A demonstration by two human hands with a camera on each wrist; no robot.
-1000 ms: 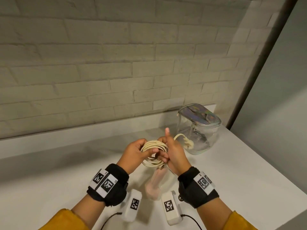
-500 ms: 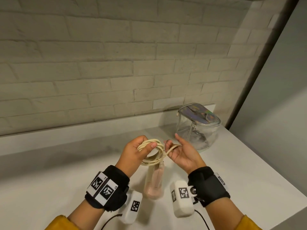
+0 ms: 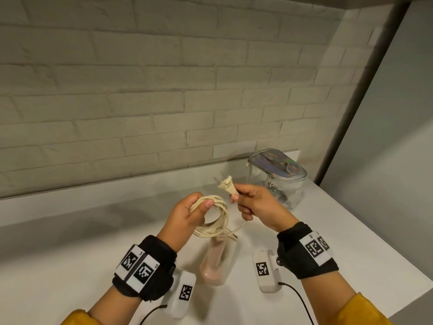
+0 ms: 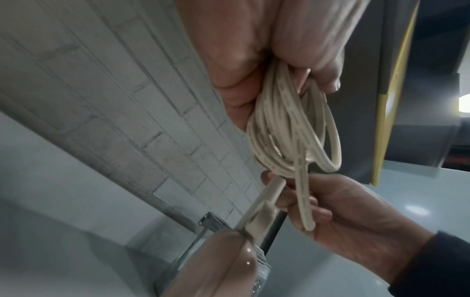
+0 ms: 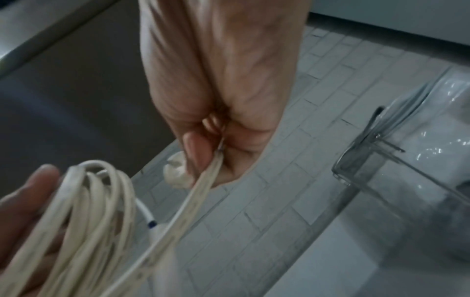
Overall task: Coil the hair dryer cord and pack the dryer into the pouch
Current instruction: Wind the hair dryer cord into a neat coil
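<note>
Above the white bench (image 3: 70, 249), the left hand (image 3: 185, 215) is clamping the springy cream flat-cord coil (image 3: 212, 218) while the right hand (image 3: 260, 207) is pinching its ribbed plug neck (image 3: 228, 186), the pink dryer (image 3: 216, 261) dangling below, best gripped by its body

Right hand (image 5: 216, 96): fingers curled, pinching flat cream cord (image 5: 193, 197) just behind plug (image 5: 175, 172) | Left hand (image 5: 23, 201): below-left, holding coiled loops (image 5: 96, 205) | Clear pouch (image 5: 419, 160): to the right, apart | White brick wall (image 5: 292, 180) beyond.
</note>
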